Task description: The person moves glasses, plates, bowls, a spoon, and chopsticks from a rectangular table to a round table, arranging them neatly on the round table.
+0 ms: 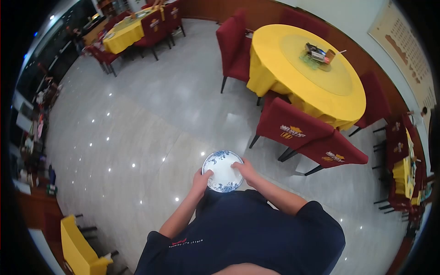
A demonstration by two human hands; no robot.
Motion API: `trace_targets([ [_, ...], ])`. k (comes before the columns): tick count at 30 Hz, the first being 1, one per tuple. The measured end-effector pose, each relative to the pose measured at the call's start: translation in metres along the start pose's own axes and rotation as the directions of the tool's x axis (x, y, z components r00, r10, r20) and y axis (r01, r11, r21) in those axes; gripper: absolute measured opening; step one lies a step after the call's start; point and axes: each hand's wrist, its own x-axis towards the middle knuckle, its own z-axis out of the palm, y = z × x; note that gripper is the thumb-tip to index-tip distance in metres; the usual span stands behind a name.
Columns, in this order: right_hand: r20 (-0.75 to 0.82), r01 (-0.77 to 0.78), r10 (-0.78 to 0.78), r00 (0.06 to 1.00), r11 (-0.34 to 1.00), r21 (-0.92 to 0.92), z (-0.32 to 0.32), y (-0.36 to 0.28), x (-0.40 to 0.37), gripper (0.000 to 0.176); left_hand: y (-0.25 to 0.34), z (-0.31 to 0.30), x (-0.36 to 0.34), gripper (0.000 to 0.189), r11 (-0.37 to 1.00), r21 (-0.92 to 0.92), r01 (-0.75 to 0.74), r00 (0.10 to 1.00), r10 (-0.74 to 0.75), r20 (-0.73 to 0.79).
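Observation:
A round white plate [222, 176] with blue flower patterns around its rim is held level in front of my waist. My left hand [200, 180] grips its left edge, the thumb lying over the rim and the fingers hidden underneath. On the opposite side, my right hand [245, 170] closes on the upper right edge, with its thumb reaching onto the white face. Nothing lies on the plate's visible surface.
Ahead to the right stands a round table [268, 59] with a yellow cloth, ringed by red chairs [293, 126]. Another yellow-covered table [121, 37] is at the far left. A yellow-covered piece [78, 247] stands at lower left. Shiny grey floor [137, 119] lies between them.

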Motion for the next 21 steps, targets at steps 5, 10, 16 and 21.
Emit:
trace_targets([
  [5,-0.186,0.087,-0.071,0.98,0.993,0.078,-0.024,-0.072,0.059,0.053,0.075,0.031,0.104,0.042,0.99,0.101,-0.094,0.979,0.074,0.19],
  [10,-0.306,0.095,0.003,0.952,0.948,0.303,-0.042,-0.13,0.104,0.043,0.154,0.071,0.177,0.041,0.973,0.223,-0.061,0.944,-0.016,0.329],
  [16,-0.411,0.18,-0.029,0.911,0.925,0.333,-0.102,-0.176,0.191,0.04,0.219,0.15,0.27,0.041,0.933,0.331,-0.14,0.909,-0.011,0.417],
  [21,-0.392,0.187,0.049,0.919,0.819,0.542,-0.132,-0.224,0.218,0.037,0.279,0.202,0.305,0.043,0.873,0.482,-0.066,0.9,-0.156,0.407],
])
